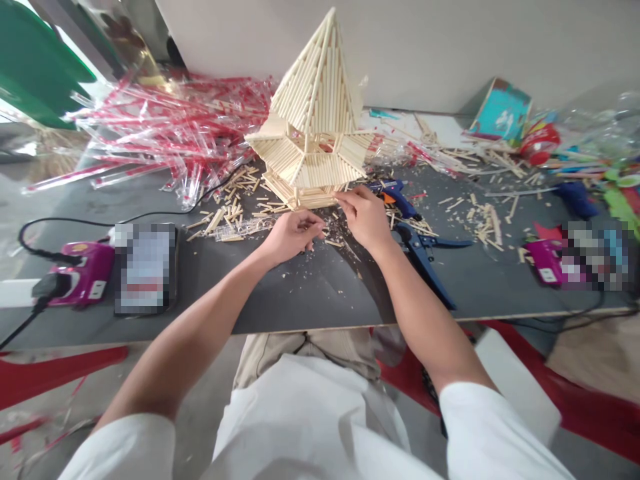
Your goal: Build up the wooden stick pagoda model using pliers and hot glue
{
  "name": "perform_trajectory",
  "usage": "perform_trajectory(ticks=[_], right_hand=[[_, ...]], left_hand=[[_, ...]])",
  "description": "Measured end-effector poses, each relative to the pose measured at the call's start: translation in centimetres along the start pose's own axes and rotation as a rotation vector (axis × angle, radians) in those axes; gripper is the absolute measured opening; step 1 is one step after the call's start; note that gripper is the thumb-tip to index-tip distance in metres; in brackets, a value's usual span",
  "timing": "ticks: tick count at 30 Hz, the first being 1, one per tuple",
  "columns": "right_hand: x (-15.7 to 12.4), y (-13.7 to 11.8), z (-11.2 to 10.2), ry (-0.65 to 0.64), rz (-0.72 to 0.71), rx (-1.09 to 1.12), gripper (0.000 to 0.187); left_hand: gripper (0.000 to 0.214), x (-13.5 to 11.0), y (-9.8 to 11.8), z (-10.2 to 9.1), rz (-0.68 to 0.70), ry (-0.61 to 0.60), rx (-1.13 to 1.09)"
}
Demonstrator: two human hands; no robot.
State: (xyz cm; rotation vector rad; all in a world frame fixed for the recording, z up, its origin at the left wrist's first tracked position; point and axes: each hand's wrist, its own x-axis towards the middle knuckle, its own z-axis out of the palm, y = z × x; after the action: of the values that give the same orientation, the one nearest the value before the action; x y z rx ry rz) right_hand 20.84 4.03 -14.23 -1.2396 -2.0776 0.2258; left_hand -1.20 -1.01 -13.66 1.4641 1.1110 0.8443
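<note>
A pagoda-like model built of pale wooden sticks stands upright at the middle of the table, with a tall pointed roof over a wider, flared lower roof. My right hand is closed, its thumb and fingertips pinched at the right front edge of the model's base. Just in front of the base is my left hand, apart from the model, its fingers curled and thumb pressed in. Whatever it holds, if anything, is too small to make out. Short cut sticks and crumbs lie around the base.
Right of my hands lie blue-handled cutters and a blue glue gun. Red-and-clear plastic wrappers heap up at back left. A phone and a purple power socket with black cables sit left; another purple socket is right.
</note>
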Motion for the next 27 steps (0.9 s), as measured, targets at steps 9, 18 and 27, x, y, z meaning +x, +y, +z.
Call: perform_trajectory(ticks=[9, 18, 27], right_hand=[[-0.55, 0.46, -0.80, 0.049, 0.005, 0.075, 0.028], [-0.58, -0.32, -0.27, 0.009, 0.009, 0.023, 0.028], [-0.74, 0.03, 0.03, -0.009, 0.059, 0.026, 0.031]], left_hand=[[0.021, 0.04, 0.22, -0.01, -0.010, -0.006, -0.033], [0.022, 0.05, 0.31, -0.01, -0.012, -0.004, -0.054], [0.023, 0.10, 0.13, -0.21, 0.000, -0.018, -0.024]])
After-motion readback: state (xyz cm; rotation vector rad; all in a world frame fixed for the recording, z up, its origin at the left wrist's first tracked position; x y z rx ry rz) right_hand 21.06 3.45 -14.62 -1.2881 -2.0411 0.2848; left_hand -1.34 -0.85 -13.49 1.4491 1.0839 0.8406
